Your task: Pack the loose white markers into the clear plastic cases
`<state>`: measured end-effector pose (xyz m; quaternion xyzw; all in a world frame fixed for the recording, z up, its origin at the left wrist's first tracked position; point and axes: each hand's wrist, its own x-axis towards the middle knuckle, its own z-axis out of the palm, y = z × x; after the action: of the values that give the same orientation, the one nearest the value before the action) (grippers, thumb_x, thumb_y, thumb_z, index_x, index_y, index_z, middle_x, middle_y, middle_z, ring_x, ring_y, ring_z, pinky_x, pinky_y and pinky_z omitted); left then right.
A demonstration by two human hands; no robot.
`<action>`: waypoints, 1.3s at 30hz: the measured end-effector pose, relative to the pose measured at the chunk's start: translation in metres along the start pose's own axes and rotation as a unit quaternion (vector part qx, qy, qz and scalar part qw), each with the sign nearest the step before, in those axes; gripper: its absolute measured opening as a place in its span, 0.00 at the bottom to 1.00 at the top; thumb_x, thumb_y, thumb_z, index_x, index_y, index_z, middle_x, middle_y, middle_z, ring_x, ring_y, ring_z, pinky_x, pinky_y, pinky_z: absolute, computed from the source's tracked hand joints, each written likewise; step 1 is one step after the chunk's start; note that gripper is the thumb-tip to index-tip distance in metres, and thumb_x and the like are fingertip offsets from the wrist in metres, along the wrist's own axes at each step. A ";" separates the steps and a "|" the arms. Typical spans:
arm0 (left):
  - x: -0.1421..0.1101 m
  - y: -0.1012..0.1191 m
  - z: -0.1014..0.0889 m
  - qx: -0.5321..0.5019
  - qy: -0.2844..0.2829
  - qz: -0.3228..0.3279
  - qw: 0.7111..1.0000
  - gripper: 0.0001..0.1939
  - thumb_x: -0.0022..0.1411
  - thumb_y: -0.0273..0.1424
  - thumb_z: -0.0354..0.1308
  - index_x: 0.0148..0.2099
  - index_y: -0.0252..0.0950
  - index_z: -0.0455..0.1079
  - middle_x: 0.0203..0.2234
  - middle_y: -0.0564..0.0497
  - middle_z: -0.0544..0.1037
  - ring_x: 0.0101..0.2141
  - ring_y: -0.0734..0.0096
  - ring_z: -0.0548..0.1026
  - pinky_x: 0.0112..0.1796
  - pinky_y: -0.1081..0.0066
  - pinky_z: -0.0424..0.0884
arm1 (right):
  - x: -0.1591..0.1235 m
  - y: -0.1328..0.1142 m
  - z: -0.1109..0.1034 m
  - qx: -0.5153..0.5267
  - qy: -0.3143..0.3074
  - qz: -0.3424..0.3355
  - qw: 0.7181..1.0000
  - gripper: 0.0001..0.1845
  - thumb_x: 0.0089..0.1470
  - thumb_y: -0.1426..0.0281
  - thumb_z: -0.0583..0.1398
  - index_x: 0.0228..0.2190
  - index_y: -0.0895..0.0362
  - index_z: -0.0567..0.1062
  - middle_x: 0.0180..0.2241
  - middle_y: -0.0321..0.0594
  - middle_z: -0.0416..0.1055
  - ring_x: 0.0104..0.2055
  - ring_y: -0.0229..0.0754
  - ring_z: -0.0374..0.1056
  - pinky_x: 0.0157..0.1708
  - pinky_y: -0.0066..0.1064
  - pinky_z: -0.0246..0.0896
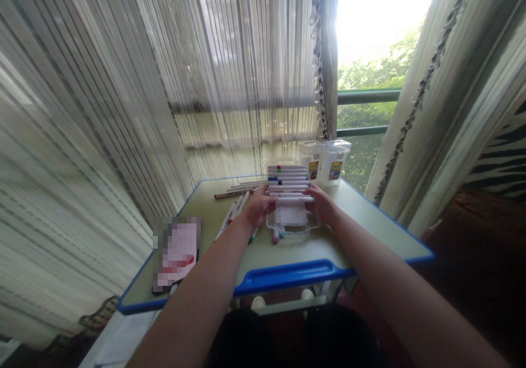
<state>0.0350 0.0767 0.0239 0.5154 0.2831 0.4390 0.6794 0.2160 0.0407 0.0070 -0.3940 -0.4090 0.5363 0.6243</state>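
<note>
A clear plastic marker case (293, 225) is tilted up in front of me over the desk, with several white markers (288, 185) lying crosswise in a stack in its upper part. My left hand (259, 206) grips the case's left side, fingers closed near the marker ends. At the right side, my right hand (322, 203) is closed round the edge, its thumb by the lower markers. Some fingers of both hands are hidden behind the case. Below the case, a marker with a pinkish end (275, 236) sticks out on the desk.
The pale desk (370, 231) has a blue rim and a blue front tray (290, 272). Loose markers (230, 217) lie left of the case. Two clear containers (335, 165) stand at the back right. A blurred-out pink and dark flat object (178, 253) lies left. Curtains (246, 72) hang behind.
</note>
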 end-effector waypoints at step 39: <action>-0.005 0.005 -0.022 0.613 0.170 0.051 0.770 0.04 0.44 0.29 0.64 0.25 0.36 0.74 0.37 0.40 0.77 0.43 0.52 0.74 0.45 0.64 0.66 | 0.007 -0.001 -0.015 0.044 0.037 0.026 0.998 0.17 0.34 0.77 0.59 0.32 0.53 0.70 0.22 0.31 0.69 0.21 0.35 0.64 0.21 0.25 0.63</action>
<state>0.0124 0.0826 0.0218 0.7534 0.5758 0.2867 0.1367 0.2308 0.0465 0.0030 -0.3962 -0.3515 0.5549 0.6415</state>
